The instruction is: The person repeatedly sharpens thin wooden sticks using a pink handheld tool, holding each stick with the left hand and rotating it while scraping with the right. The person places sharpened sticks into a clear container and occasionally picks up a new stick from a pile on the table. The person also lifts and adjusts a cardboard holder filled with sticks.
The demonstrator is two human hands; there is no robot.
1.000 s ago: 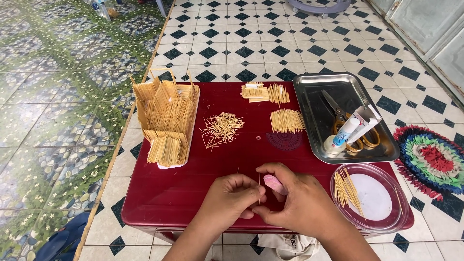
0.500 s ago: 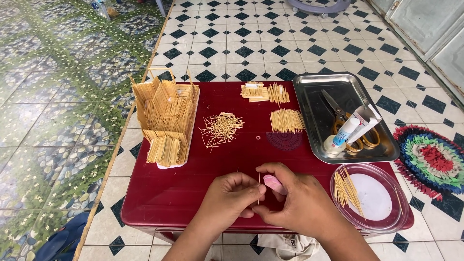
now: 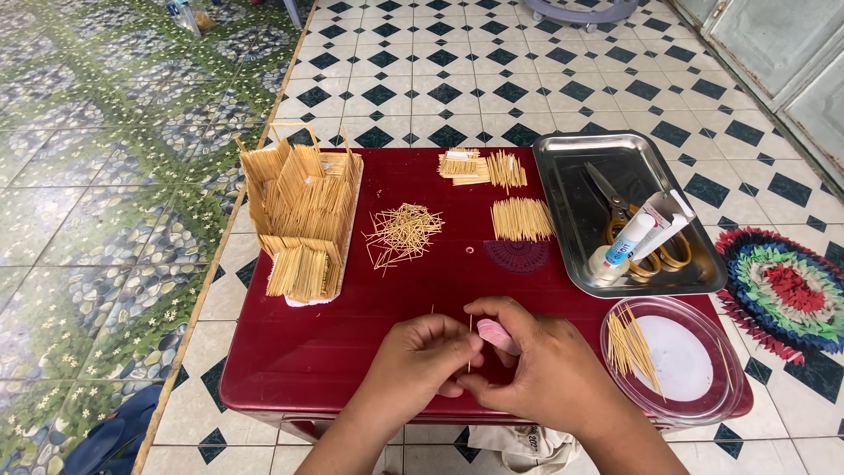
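Tiled floor, low red table (image 3: pixel 352 352). Left hand (image 3: pixel 420 362) pinching one toothpick (image 3: pixel 469 345) upright at near edge; right hand (image 3: pixel 545 369) pinching small pink piece (image 3: pixel 498 336) against it. Toothpick house (image 3: pixel 301 218) far-left: walls up, apparently unfinished. Loose pile (image 3: pixel 403 232), bundle (image 3: pixel 521 218) unused.

On the worktop (image 3: pixel 299 352), the toothpick house (image 3: pixel 303 211) stands left, loose toothpicks (image 3: pixel 403 233) lie beside it, and the tray (image 3: pixel 571 167) with scissors (image 3: pixel 615 207) sits right, behind the lid (image 3: pixel 681 361).
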